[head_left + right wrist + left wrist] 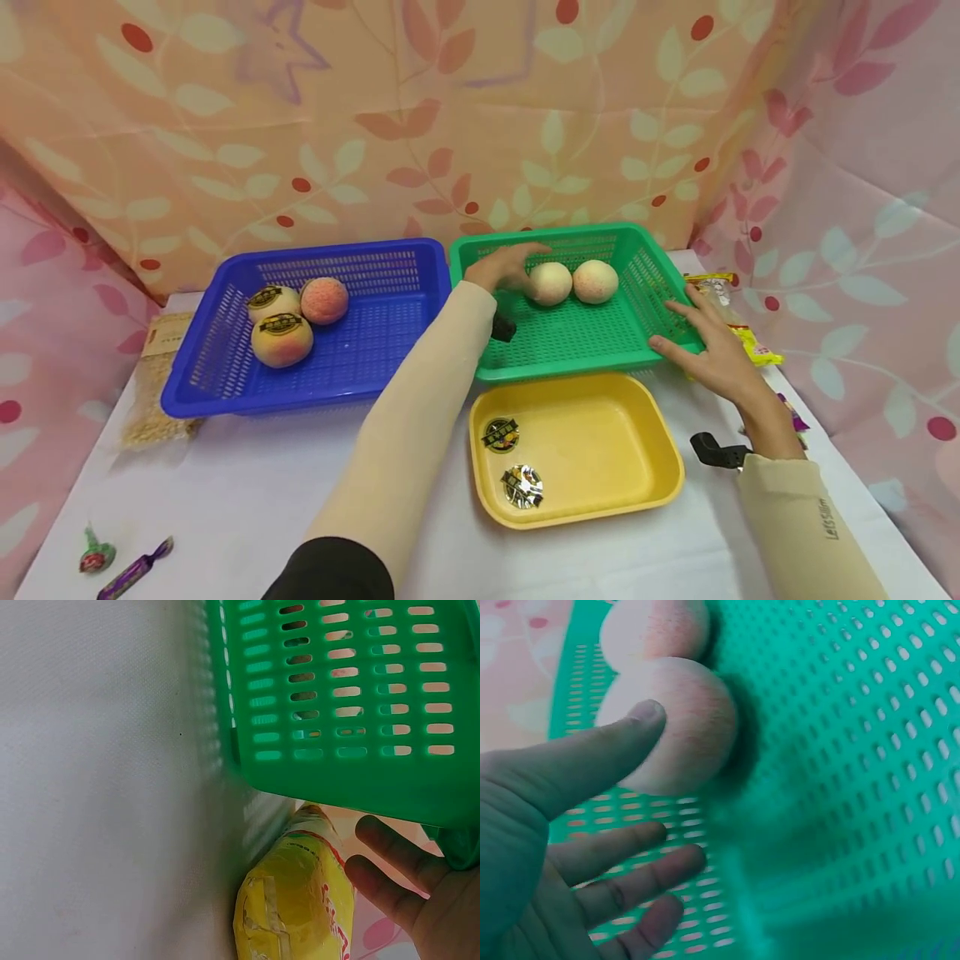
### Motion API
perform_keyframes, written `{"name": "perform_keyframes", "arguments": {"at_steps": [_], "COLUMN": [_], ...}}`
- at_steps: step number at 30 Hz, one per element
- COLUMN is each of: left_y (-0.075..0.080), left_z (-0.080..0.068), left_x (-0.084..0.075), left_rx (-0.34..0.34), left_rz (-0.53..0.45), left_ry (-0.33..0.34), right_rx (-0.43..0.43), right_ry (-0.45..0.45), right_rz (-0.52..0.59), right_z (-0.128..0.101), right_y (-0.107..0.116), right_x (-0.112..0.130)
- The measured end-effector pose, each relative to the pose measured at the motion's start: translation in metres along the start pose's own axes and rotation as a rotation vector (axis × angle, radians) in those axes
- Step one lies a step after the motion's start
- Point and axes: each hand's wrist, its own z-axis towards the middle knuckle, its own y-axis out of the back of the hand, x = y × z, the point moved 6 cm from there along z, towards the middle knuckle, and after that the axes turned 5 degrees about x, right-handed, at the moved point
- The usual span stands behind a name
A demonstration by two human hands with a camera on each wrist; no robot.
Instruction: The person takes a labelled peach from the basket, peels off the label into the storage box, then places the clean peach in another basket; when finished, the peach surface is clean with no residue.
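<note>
Two pale pink peaches (596,282) sit side by side in the green basket (577,333). My left hand (501,268) reaches inside it, close beside the nearer peach (694,727). In the left wrist view the fingers are spread and hold nothing; the thumb overlaps this peach, though I cannot tell whether it touches. My right hand (716,354) is at the basket's right side, its fingers extended around the rim and near corner. In the right wrist view, two fingertips (375,889) show beside the basket wall, near a yellow packet (292,900).
Left stands a blue basket (382,325) with three peaches, two bearing black-and-gold labels. A yellow tray (592,442) with two round stickers lies in front of the green basket. A bag of grains (153,383), wrapped candies (135,575) and packets (756,346) line the sides.
</note>
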Motion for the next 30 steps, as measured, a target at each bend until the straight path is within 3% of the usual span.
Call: {"name": "perform_keyframes", "arguments": {"at_steps": [3, 7, 11, 15, 18, 22, 26, 30], "left_y": [0.009, 0.021, 0.026, 0.024, 0.022, 0.021, 0.016, 0.014], "left_z": [-0.010, -0.036, -0.074, -0.117, -0.152, -0.195, -0.234, -0.266], "left_x": [-0.010, -0.027, -0.035, -0.032, -0.021, 0.004, 0.042, 0.084], "left_rx": [-0.012, -0.068, -0.152, -0.229, -0.297, -0.424, -0.540, -0.595], "left_rz": [0.063, 0.067, -0.002, -0.051, -0.068, -0.057, -0.074, -0.079], "left_ry": [-0.017, -0.122, -0.225, -0.285, -0.286, -0.241, -0.185, -0.101], "right_rx": [0.009, 0.025, 0.033, 0.040, 0.011, -0.049, -0.047, -0.005], "right_ry": [-0.003, 0.003, 0.035, 0.048, 0.084, 0.147, 0.150, 0.148], "right_rz": [-0.004, -0.007, -0.013, -0.044, -0.065, -0.037, 0.011, 0.040], "right_z": [0.001, 0.001, 0.002, 0.004, 0.008, 0.013, 0.017, 0.021], "right_y": [0.003, 0.011, 0.022, 0.033, 0.042, 0.053, 0.059, 0.060], "right_x": [-0.005, -0.011, -0.014, -0.014, -0.007, 0.012, 0.037, 0.066]}}
